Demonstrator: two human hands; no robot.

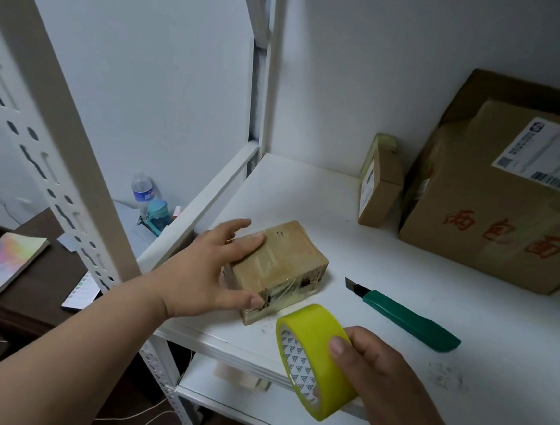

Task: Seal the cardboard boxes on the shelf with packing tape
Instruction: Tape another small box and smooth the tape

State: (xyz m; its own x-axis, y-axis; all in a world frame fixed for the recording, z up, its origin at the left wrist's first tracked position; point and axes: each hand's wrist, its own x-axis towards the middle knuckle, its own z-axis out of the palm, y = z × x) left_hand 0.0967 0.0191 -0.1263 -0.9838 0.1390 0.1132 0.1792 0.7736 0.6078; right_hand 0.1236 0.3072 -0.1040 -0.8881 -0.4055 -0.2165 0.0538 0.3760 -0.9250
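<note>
Small cardboard box [277, 269] near the left front of the white shelf [307, 194], already wrapped in glossy tape, apparently sealed. Left hand [205, 273] grasping its near-left end, thumb and fingers around it. Right hand [370, 362] gripping the yellow tape roll [313, 361] just in front. Green utility knife [408, 316] lying to the right. Far right, slim box [379, 183] and large labelled box [510, 198] probably still to check.

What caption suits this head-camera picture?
Left hand grips small taped box on shelf; right hand holds yellow tape roll.
</note>
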